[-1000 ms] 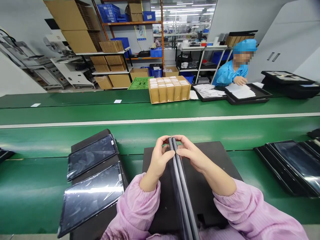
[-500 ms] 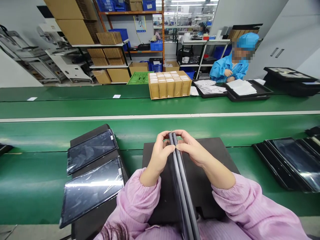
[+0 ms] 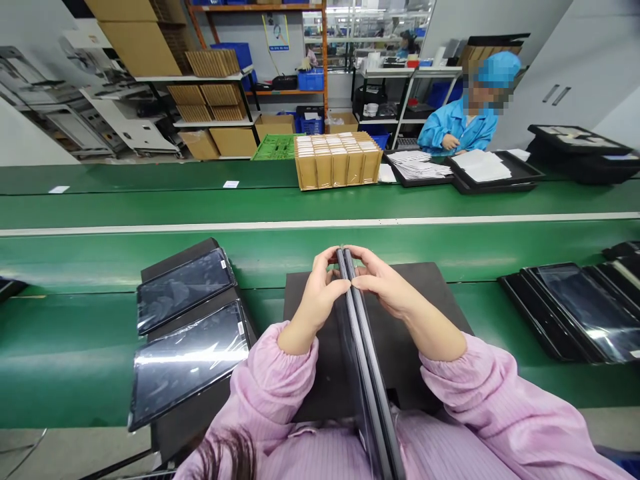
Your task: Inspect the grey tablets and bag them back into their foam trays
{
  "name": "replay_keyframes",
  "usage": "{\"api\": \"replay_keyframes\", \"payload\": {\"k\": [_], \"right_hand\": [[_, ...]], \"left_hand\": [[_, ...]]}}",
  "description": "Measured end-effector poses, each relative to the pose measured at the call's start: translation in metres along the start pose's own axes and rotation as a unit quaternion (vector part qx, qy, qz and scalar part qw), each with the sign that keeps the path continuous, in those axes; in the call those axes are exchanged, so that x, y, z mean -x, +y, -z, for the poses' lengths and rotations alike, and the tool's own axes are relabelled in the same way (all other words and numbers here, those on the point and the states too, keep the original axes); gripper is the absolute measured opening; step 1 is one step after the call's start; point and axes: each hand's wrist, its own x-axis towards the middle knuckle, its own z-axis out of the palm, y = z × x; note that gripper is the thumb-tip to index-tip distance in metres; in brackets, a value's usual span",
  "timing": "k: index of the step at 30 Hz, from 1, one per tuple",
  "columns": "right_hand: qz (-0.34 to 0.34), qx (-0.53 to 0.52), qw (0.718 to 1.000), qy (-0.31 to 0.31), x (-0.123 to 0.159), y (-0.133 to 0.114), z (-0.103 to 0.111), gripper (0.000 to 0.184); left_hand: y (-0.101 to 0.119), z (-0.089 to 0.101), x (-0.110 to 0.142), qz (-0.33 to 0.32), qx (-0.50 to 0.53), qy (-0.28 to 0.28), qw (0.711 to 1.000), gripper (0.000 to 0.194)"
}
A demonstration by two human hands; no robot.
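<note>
Two thin dark tablets stand on edge side by side in front of my chest, their long grey edges facing up. My left hand [image 3: 320, 293] grips the far end of the left tablet [image 3: 361, 360], thumb on the near edge and fingers curled over the far corner. My right hand [image 3: 384, 283] holds the right tablet [image 3: 373, 360] the same way. At the far ends the tablets touch or nearly touch. Beneath them lies a flat black pad [image 3: 420, 300], partly hidden by my arms. Their lower ends run out of view near my body.
Two film-covered tablets [image 3: 193, 360] rest on a black board at left. Another stack of tablets [image 3: 575, 313] lies at right on the green bench [image 3: 265, 260]. Across it stand a divided cardboard box [image 3: 337, 173], black trays [image 3: 425, 179] with white sheets, and a co-worker in blue [image 3: 457, 130].
The view has tilted slightly, so the background sits higher in the picture. Both hands keep their grip on the two tablets, which stay edge up and together.
</note>
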Motion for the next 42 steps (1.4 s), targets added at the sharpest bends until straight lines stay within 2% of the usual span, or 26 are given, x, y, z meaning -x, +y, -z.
{"api": "replay_keyframes", "payload": {"k": [3, 6, 8, 10, 12, 14, 16, 18, 21, 24, 26, 28, 30, 34, 38, 42], "right_hand": [[0.0, 0.011, 1.0, 0.024, 0.003, 0.0, 0.001, 0.062], [0.04, 0.03, 0.997, 0.058, 0.015, 0.003, 0.0, 0.065], [0.07, 0.052, 0.995, 0.058, 0.03, 0.008, -0.002, 0.067], [0.106, 0.069, 0.991, 0.048, 0.049, 0.019, -0.008, 0.066], [0.157, 0.07, 0.984, 0.047, 0.067, 0.036, -0.016, 0.056], [0.203, 0.057, 0.975, 0.073, 0.08, 0.056, -0.024, 0.047], [0.229, 0.051, 0.964, 0.121, 0.084, 0.074, -0.031, 0.05], [0.251, 0.059, 0.952, 0.164, 0.081, 0.08, -0.037, 0.053], [0.312, 0.059, 0.931, 0.182, 0.068, 0.06, -0.043, 0.047], [0.334, -0.003, 0.928, 0.164, 0.051, 0.016, -0.052, 0.044], [0.287, -0.061, 0.944, 0.15, 0.037, -0.012, -0.058, 0.047], [0.218, -0.109, 0.959, 0.142, 0.021, -0.03, -0.061, 0.051], [0.171, -0.14, 0.965, 0.141, 0.007, -0.039, -0.061, 0.053], [0.139, -0.176, 0.962, 0.154, -0.01, -0.043, -0.057, 0.047], [0.131, -0.174, 0.963, 0.161, -0.015, -0.042, -0.052, 0.042], [0.135, -0.184, 0.961, 0.157, -0.023, -0.039, -0.046, 0.039]], "left_hand": [[0.001, -0.006, 0.0, -0.022, -0.04, 0.008, 0.999, 0.053], [-0.004, -0.011, 0.006, -0.072, -0.095, 0.041, 0.992, 0.052], [-0.011, -0.013, 0.018, -0.109, -0.119, 0.059, 0.985, 0.051], [-0.024, -0.013, 0.037, -0.154, -0.129, 0.044, 0.979, 0.051], [-0.042, -0.012, 0.061, -0.211, -0.124, 0.003, 0.969, 0.054], [-0.06, -0.011, 0.084, -0.261, -0.125, -0.033, 0.957, 0.058], [-0.071, -0.01, 0.098, -0.295, -0.144, -0.042, 0.944, 0.059], [-0.071, -0.011, 0.1, -0.328, -0.165, -0.02, 0.93, 0.055], [-0.041, -0.019, 0.086, -0.379, -0.16, 0.024, 0.911, 0.045], [0.005, -0.032, 0.065, -0.356, -0.142, 0.04, 0.923, 0.046], [0.03, -0.04, 0.051, -0.299, -0.104, 0.055, 0.947, 0.051], [0.044, -0.044, 0.036, -0.238, -0.054, 0.071, 0.967, 0.053], [0.047, -0.045, 0.023, -0.192, -0.024, 0.089, 0.977, 0.054], [0.043, -0.045, 0.006, -0.143, 0.007, 0.111, 0.983, 0.05], [0.043, -0.047, 0.001, -0.119, 0.02, 0.118, 0.986, 0.047], [0.041, -0.047, -0.005, -0.125, -0.004, 0.133, 0.983, 0.048]]}}
